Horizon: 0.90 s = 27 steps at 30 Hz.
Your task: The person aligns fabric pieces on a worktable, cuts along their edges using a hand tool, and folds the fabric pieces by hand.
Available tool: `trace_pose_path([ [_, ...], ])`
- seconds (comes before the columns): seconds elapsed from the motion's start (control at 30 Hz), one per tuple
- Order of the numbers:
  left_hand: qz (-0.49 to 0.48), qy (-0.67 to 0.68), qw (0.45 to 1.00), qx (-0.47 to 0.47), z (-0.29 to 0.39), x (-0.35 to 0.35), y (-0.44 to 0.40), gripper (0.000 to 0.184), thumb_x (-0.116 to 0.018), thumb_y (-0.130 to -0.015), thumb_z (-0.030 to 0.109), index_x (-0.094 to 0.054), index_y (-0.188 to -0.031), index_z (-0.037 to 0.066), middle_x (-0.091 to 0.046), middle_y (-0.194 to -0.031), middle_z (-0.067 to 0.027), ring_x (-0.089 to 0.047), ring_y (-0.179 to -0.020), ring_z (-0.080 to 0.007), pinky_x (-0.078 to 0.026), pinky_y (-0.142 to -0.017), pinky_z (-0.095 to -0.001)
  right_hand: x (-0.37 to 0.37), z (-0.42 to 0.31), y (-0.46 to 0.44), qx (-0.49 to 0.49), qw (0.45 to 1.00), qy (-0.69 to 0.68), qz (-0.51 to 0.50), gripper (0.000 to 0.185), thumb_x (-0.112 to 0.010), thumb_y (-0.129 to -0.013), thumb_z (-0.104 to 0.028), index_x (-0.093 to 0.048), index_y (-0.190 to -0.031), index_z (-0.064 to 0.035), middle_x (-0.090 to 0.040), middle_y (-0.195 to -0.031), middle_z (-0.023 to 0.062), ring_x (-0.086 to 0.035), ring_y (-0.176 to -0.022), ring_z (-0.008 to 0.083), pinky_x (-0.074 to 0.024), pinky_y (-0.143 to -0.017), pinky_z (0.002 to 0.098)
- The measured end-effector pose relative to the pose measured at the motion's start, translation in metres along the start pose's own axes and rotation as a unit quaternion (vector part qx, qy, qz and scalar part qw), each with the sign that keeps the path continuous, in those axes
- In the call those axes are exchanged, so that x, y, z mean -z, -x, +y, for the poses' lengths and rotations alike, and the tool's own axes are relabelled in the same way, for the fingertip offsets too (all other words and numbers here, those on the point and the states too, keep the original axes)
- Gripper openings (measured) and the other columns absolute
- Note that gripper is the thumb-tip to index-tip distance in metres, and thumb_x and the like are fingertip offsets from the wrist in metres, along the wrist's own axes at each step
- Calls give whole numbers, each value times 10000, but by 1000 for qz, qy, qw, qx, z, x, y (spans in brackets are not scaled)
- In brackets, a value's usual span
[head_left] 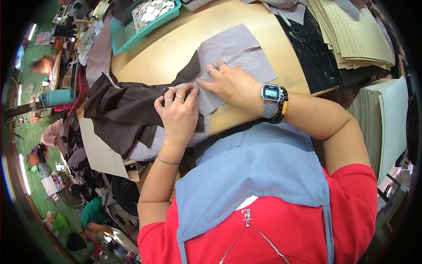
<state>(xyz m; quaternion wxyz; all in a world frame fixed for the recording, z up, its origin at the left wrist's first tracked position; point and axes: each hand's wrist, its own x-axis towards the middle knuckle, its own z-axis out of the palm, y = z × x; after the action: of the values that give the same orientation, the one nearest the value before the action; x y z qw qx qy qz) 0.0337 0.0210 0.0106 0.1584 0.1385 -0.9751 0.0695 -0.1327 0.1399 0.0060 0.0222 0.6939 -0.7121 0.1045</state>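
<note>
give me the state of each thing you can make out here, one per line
left hand: fingers bent, fingertips on fabric
right hand: palm down, resting on grey cloth
dark cloth: bunched, wrinkled
grey cloth: spread out, creased
teal tray: uncovered, holding white pieces
white pieces: heaped loosely
watch: worn on right wrist, display showing
patterned sheets: stacked
blue apron: worn, creased

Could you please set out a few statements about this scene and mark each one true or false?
1. The right hand touches the pale cloth. True.
2. The watch sits on the left arm. False: the watch sits on the right arm.
3. The left hand has rings on it. True.
4. Nothing lies in the tray. False: the tray holds white pieces.
5. The apron is blue. True.
</note>
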Motion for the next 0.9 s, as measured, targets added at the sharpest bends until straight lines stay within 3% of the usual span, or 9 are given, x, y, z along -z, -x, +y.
trace_pose_path([
  [0.73,-7,15,1000,1,-7,4,7,166,-703,-855,237,-698,-1006,169,-673,-1078,48,-594,-1005,-162,-311,-930,-425,10,-23,-11,-37,992,73,-100,571,-574,-886,-130,-490,-1427,-293,-554,-1184,198,-617,-1006,336,-607,-655,306],
  [0.9,1,13,1000,-22,-6,2,2,220,-693,-850,214,-677,-1064,168,-665,-1092,45,-587,-1034,-171,-295,-973,-442,7,-21,-9,-36,992,80,-87,547,-579,-873,-125,-490,-1412,-165,-565,-1167,195,-618,-1023,322,-600,-671,313],
])
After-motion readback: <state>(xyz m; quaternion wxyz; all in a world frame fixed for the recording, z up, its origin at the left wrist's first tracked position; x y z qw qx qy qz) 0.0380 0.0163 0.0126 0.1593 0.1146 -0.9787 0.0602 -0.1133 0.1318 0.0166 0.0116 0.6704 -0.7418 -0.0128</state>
